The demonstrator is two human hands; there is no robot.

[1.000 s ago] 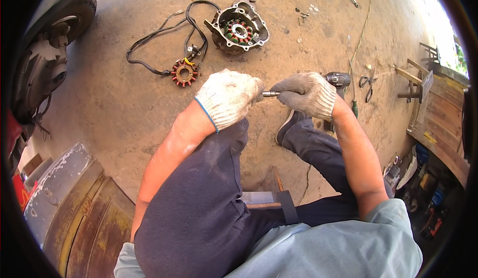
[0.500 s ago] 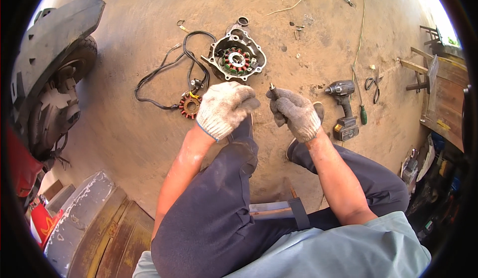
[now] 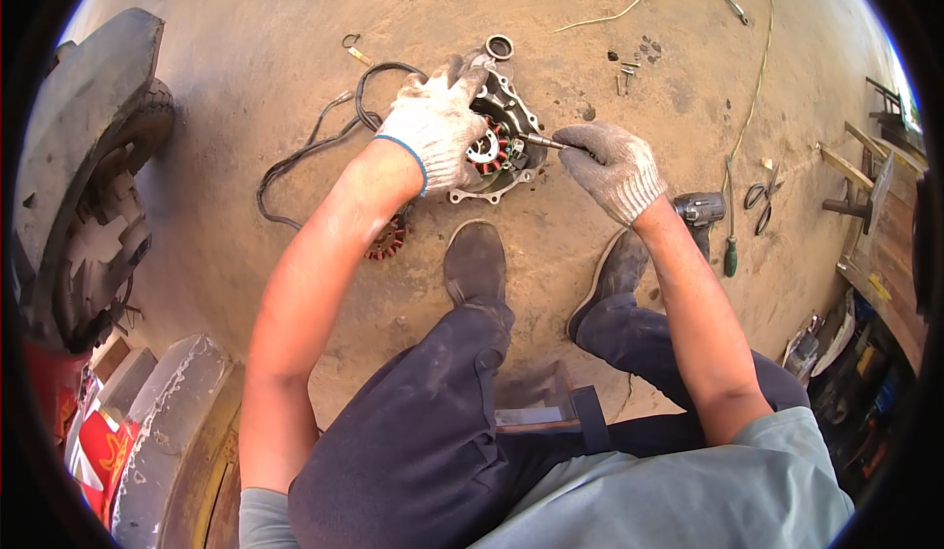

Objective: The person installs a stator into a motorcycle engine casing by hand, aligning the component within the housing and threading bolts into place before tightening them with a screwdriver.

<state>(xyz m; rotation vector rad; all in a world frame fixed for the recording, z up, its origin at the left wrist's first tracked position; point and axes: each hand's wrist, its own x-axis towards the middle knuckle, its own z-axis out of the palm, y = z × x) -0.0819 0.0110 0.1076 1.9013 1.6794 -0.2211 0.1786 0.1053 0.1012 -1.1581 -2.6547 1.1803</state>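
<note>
Cover (image 3: pixel 511 171) with stator lies on the floor at 12 o'clock from the shoes. Left hand (image 3: pixel 438 126) presses flat, fingers spread, steadying it. Right hand (image 3: pixel 610 168) at 3 o'clock, fingers closed on a bit (image 3: pixel 543 142) aimed into the cover.

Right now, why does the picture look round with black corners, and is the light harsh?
Head view: a fisheye lens rounds the frame, blackens the corners and bends edges near the rim, like the wheel; sunlight is strong, glaring at the upper right, while the hands and engine cover are sharp at centre.
</note>
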